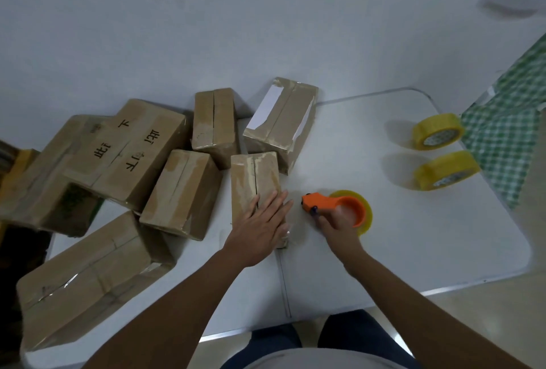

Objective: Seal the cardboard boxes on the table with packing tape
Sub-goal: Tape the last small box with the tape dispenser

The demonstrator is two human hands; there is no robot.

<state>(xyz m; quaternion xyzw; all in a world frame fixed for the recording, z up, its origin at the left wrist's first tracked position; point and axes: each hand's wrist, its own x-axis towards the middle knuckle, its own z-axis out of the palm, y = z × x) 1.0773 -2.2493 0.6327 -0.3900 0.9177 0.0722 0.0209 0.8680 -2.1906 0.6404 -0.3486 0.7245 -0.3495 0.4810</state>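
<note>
Right of the small upright box (254,182) at mid-table, bare white table (413,235) runs to the rounded far-right corner and to the near edge; only two loose yellow tape rolls (438,131) (446,170) stand in that stretch, well apart from the box and close to the table's right edge, where a green checked cloth (508,120) hangs just beyond. Left of the box, room is tight: a leaning box (181,193) sits just beside it, a large box (88,274) lies nearer the person on that side, and a stack with printed characters (127,153) lies farther left. Behind the box stand a narrow box (214,122) and a box with white label strips (280,120), the latter near the table's far edge. Left hand (260,229) lies flat with straight, spread fingers on the near end of the small box's top, over its centre seam. Right hand (336,229), just right of the box, has fingers curled round the orange tape dispenser (334,204) carrying a yellow roll; the dispenser's nose points toward the box, near but apart from it.
</note>
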